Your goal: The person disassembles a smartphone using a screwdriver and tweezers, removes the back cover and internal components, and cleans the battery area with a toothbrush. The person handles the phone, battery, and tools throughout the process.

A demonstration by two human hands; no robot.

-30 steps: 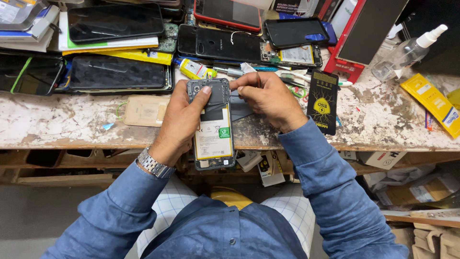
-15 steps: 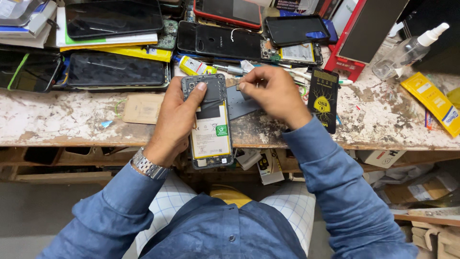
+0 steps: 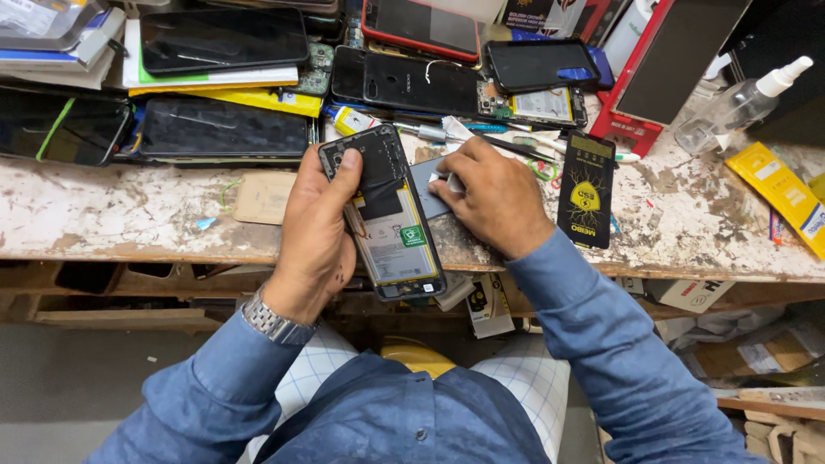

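My left hand (image 3: pixel 316 232) grips an opened smartphone (image 3: pixel 388 225) with its back cover off, so the battery and black inner frame show. The phone is tilted over the front edge of the worn workbench (image 3: pixel 129 215). My right hand (image 3: pixel 491 196) lies on the bench just right of the phone, fingers curled down on a small pale piece (image 3: pixel 440 180) beside a grey flat part (image 3: pixel 430 193). Whether it pinches that piece is hard to tell. I wear blue sleeves and a metal wristwatch (image 3: pixel 268 320) on the left wrist.
Several phones and dark screens (image 3: pixel 223 41) are piled along the back of the bench. A black and yellow packet (image 3: pixel 586 189) lies right of my right hand. A clear spray bottle (image 3: pixel 739 103) and a yellow box (image 3: pixel 778 193) stand at the far right. Tools (image 3: pixel 447 131) lie behind the hands.
My right hand has come off the top of the phone and dropped onto the bench to its right. The left hand still holds the phone, now slightly lower.
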